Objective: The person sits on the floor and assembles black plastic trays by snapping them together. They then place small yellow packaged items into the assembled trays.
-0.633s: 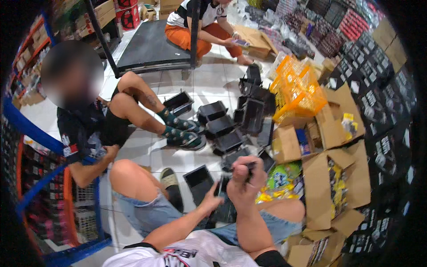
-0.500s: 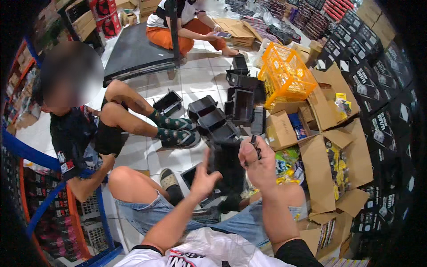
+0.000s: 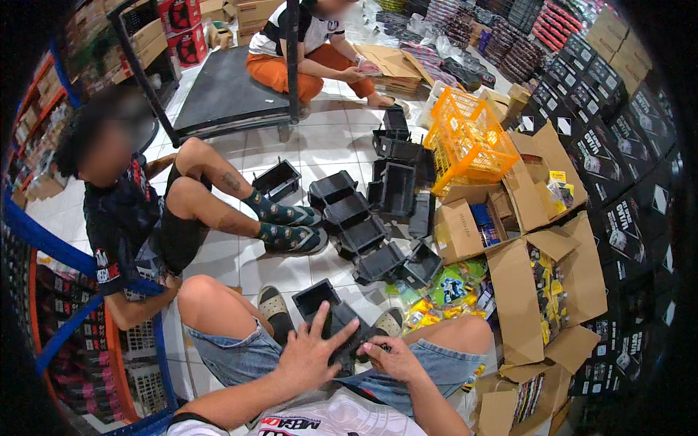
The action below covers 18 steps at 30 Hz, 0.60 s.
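Splayed left hand, right hand curled, hold unclear, by black bin, white tiled floor, cartons.

Seated on a tiled floor, a person in torn jeans splays the left hand over a black bin as the right hand grips a small dark item. More bins cluster ahead, near an orange crate and open cardboard boxes; a co-worker in black sits at left.
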Each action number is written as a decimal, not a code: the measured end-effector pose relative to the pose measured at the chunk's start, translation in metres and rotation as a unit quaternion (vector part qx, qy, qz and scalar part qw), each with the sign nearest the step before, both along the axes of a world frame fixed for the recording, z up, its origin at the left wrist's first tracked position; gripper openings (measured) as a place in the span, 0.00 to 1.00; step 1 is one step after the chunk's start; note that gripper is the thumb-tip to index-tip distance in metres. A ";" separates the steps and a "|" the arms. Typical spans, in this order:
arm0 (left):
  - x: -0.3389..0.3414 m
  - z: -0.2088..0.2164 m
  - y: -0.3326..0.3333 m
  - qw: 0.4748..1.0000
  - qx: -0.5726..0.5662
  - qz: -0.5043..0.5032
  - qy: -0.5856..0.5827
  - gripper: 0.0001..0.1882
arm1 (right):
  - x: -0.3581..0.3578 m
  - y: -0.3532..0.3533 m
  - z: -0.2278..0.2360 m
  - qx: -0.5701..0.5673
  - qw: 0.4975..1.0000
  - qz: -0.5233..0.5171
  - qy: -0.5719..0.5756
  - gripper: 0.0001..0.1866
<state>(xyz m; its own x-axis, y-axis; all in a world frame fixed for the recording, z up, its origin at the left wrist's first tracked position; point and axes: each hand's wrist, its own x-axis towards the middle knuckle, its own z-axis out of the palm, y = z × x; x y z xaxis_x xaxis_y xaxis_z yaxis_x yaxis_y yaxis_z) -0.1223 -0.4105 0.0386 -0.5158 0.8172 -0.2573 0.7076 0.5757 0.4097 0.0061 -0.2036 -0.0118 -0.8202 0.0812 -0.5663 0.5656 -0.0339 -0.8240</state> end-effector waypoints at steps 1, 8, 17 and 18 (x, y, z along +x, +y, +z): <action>0.010 0.001 -0.002 0.998 0.010 0.019 -0.061 0.47 | 0.003 0.001 0.003 0.035 0.999 0.033 -0.015 0.15; 0.009 0.037 0.001 0.970 0.115 -0.168 0.136 0.43 | 0.005 0.012 0.056 0.101 0.942 0.295 0.125 0.17; -0.001 0.039 0.005 0.970 0.079 -0.223 0.061 0.31 | -0.005 -0.014 0.078 0.226 0.903 0.344 0.120 0.25; 0.004 0.036 0.002 0.972 0.104 -0.200 0.073 0.29 | -0.001 -0.013 0.077 0.235 0.898 0.362 0.085 0.26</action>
<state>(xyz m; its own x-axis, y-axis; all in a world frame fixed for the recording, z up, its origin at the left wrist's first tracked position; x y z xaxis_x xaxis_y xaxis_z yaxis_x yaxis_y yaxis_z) -0.1187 -0.4081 0.0746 -0.1650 0.9862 -0.0123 0.9169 0.1580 0.3666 0.0051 -0.2167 0.0649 -0.8259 -0.3101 -0.4709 0.1647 0.6660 -0.7275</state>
